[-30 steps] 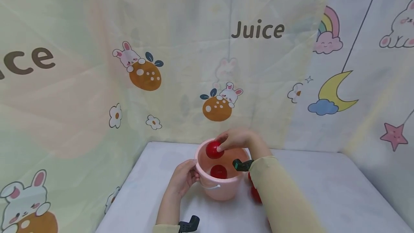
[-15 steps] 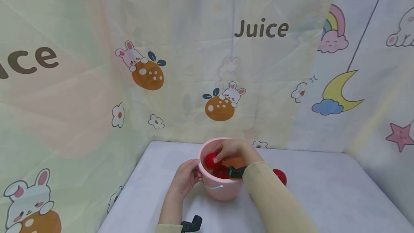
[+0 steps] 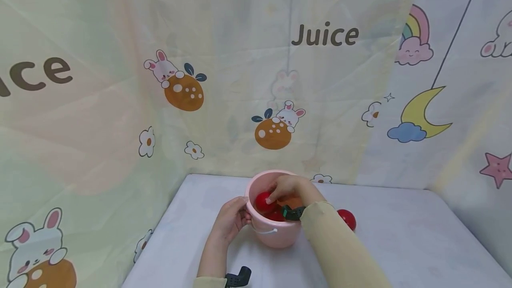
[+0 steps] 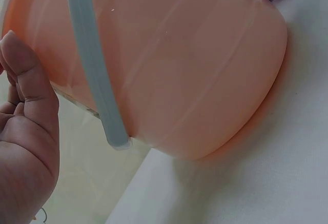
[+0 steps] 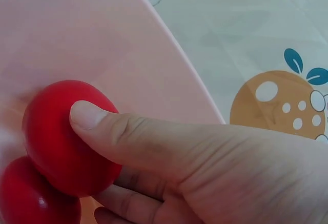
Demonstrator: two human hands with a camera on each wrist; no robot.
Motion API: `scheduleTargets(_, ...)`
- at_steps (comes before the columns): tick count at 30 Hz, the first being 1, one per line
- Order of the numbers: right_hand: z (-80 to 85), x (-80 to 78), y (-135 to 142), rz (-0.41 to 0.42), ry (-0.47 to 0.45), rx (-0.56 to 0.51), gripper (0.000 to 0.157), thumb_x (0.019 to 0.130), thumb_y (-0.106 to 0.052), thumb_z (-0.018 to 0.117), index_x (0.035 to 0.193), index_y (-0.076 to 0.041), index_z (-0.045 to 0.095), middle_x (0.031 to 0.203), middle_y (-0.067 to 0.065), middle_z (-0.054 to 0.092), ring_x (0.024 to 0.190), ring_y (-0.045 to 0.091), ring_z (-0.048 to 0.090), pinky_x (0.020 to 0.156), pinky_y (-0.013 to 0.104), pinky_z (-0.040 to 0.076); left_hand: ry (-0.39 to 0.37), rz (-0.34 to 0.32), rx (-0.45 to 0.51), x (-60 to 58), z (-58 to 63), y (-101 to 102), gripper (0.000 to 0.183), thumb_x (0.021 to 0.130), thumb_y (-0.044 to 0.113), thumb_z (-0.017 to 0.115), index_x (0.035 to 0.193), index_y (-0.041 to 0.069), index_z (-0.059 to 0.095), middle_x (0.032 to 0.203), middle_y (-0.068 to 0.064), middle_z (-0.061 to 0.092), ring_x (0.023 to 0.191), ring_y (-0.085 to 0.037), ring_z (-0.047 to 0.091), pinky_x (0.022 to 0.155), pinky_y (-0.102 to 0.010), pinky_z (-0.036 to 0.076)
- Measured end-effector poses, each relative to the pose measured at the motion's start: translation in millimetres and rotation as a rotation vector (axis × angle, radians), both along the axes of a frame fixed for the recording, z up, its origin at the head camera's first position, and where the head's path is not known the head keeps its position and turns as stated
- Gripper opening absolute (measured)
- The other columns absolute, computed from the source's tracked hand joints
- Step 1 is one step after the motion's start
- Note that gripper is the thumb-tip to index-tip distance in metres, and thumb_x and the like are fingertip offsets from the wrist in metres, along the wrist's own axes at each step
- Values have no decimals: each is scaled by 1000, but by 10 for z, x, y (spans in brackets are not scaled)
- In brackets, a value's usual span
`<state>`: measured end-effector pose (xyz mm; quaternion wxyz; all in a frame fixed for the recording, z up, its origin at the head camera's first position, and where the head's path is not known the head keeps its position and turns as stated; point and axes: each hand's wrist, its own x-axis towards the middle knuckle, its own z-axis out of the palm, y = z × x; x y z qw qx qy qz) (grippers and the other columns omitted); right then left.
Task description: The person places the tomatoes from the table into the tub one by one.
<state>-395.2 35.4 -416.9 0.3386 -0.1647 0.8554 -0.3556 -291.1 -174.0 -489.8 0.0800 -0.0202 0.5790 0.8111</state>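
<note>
A pink bucket (image 3: 276, 234) with a pale handle (image 4: 92, 60) stands upright on the table. My left hand (image 3: 231, 220) grips its rim on the left side, thumb along the outer wall in the left wrist view. Inside the bucket, my right hand (image 3: 291, 186) holds a smooth red ball (image 5: 72, 137) between thumb and fingers. Another red ball (image 5: 36, 196) lies below it in the bucket, overlapping it in the right wrist view. The lower part of the bucket's inside is partly hidden by the right hand and wrist.
On the white table (image 3: 400, 234), a red ball (image 3: 347, 219) shows to the right of the bucket, partly behind the right sleeve (image 3: 340, 248). Patterned cloth (image 3: 224, 57) hangs along the back and sides of the table.
My right hand has lowered the red ball from rim height deeper into the bucket, close to the ball there. The left hand keeps its place on the rim. The head view has shifted slightly.
</note>
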Motion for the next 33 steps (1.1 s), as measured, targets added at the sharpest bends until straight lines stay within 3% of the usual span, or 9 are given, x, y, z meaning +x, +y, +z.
scheduleTargets(7,10,29,13,-18,-38,-42,28,84,-20,78,110,-10,72,102,5,72,100,28,64,97,47,54,-10,-6,-9,17,21,15,42,97,34,60,117,-3,60,73,-1,64,63,-12,61,67,-23,58)
scheduleTargets(21,62,37,43,-22,-16,-47,35,85,-22,77,116,-9,70,108,5,69,113,31,61,100,47,52,5,-10,11,5,14,30,40,96,33,61,111,-4,60,71,0,61,62,-11,58,64,-22,56)
scheduleTargets(30,123,56,24,-50,-51,-79,33,87,-26,75,116,-12,70,112,7,69,117,32,59,102,50,50,1,-3,3,6,14,8,51,94,38,63,117,-7,57,73,-1,62,63,-11,60,65,-22,57)
scheduleTargets(33,152,56,26,-37,1,-67,33,86,-30,75,116,-17,71,112,4,70,116,30,59,100,49,52,-8,-1,5,7,12,2,49,94,38,64,116,-5,59,73,-1,62,64,-12,60,66,-23,57)
